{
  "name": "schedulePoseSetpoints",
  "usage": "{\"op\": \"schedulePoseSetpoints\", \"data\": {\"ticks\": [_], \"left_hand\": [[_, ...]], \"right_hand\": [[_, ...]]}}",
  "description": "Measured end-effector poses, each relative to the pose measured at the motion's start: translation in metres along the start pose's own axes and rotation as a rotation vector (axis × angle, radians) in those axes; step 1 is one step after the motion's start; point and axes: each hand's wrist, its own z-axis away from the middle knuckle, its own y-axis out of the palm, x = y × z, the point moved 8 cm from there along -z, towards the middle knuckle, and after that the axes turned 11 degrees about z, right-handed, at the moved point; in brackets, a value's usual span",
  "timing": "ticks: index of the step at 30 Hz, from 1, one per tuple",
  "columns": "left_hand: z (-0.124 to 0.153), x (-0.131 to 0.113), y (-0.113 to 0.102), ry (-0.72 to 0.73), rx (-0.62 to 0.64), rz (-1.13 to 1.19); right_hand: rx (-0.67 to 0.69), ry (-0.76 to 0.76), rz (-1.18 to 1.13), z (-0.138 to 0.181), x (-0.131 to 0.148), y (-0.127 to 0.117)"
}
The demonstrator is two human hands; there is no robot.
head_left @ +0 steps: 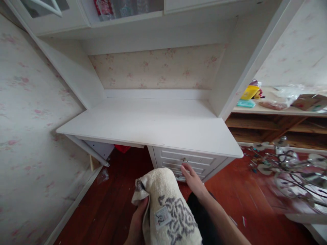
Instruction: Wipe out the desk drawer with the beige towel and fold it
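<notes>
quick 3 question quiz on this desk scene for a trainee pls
1. True or false: the left hand grips a cream towel.
2. The right hand has its fingertips at: A) the drawers under the desk, B) the upper shelf, C) the wallpapered wall.
3. Fill the gap: the desk top is coloured ____.

Key: 1 true; 2 A; 3 white.
</notes>
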Motion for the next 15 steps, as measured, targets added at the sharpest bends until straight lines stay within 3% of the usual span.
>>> {"op": "schedulePoseSetpoints", "data": {"ticks": [3, 5, 11, 15], "left_hand": [[-0.003, 0.009, 0.014, -0.027, 0.079, -0.001], [-0.006, 0.01, 0.019, -0.014, 0.091, -0.03], [-0.012, 0.008, 0.01, -0.004, 0.098, -0.059], [-0.018, 0.014, -0.001, 0.036, 0.034, -0.158]], "right_hand": [[0.457, 0.057, -0.586, 0.058, 0.019, 0.034], [0.553, 0.071, -0.743, 0.081, 0.031, 0.037], [0.137, -0.01, -0.553, 0.067, 0.023, 0.007], [0.017, -0.185, -0.254, 0.062, 0.023, 0.006]]}}
